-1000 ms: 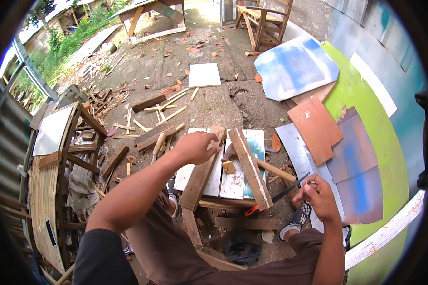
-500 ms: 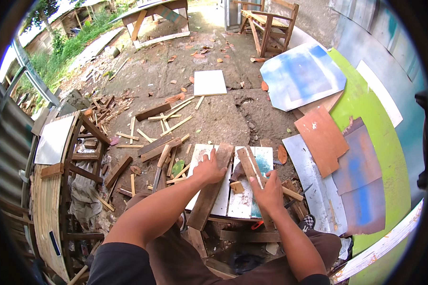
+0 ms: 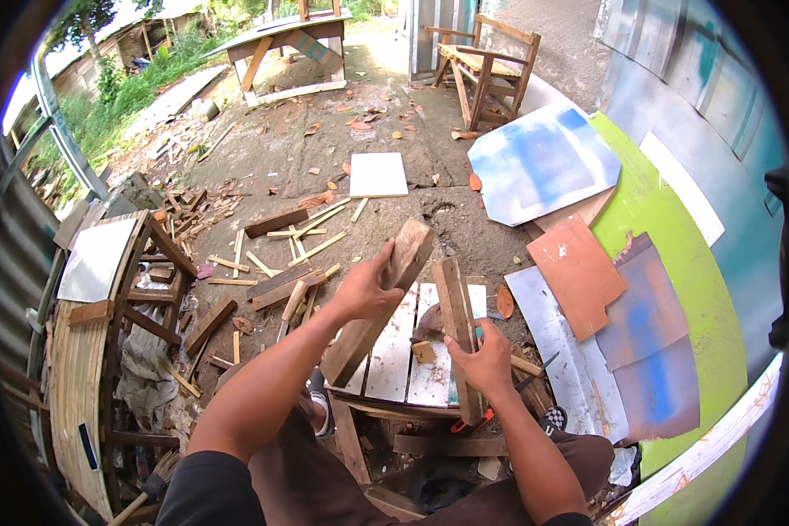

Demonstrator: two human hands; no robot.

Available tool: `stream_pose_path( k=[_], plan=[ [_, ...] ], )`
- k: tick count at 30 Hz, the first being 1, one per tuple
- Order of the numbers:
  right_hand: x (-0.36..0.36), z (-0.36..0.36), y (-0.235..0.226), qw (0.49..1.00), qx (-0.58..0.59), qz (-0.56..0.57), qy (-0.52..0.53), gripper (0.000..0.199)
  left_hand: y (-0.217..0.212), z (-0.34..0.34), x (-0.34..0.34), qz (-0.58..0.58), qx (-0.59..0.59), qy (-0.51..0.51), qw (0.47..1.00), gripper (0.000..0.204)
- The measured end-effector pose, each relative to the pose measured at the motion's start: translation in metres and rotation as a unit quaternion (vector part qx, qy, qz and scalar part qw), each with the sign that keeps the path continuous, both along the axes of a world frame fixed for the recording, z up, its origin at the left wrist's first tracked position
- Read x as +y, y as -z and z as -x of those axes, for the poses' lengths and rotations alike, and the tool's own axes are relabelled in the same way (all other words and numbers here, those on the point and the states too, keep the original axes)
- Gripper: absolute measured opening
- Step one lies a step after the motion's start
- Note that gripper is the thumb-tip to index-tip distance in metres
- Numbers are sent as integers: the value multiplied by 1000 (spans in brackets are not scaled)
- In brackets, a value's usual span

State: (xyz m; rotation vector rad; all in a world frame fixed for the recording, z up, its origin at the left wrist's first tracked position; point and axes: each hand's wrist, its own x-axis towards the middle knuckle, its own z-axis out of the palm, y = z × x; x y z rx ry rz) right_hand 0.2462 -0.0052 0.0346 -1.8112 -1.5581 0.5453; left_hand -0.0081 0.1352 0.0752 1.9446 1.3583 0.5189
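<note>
Fingers part-curled, both hands loaded. On my feed: white stool (image 3: 396, 352) below. Left plank (image 3: 359, 340) in the left hand (image 3: 365, 287), palm across its far half; long axis near-left to far-right. Right plank (image 3: 453, 302), narrower, in the right hand (image 3: 486, 358), gripped at its near half; axis near-right to far-left. Planks apart, far ends converging, small block (image 3: 423, 351) between. Each hand nearest its own.

Wood chair (image 3: 480, 62) upper R of frame; wood table (image 3: 289, 39) top, L of ctr; white sq. panel (image 3: 378, 175) upper ctr; lime-grn sheet (image 3: 706, 298) far R; brn panel (image 3: 577, 273) R of ctr; grass (image 3: 140, 92) upper L.
</note>
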Motion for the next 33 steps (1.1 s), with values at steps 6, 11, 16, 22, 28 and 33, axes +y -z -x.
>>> stream_pose_path(
  k=[6, 11, 16, 22, 28, 33],
  plan=[
    [-26, -14, -43, 986, 157, -51, -22, 62, -105, 20, -20, -25, -339, 96, 936, 96],
    [-38, -17, -50, 971, 234, -13, -52, 60, -131, -3, -33, -13, -485, 50, 873, 67],
    [-36, -22, -50, 985, 157, 3, -68, 65, -145, -7, -59, -262, -151, 166, 938, 82],
    [-41, -31, -46, 977, 178, -6, -116, 69, -166, 4, -75, -326, 55, 203, 922, 81],
    [-48, -35, -45, 967, 211, 15, -141, 71, -170, -1, -79, -307, 71, 229, 921, 75],
    [-49, -36, -42, 956, 248, 12, -159, 73, -176, -4, -84, -299, 82, 236, 921, 73]
  ],
)
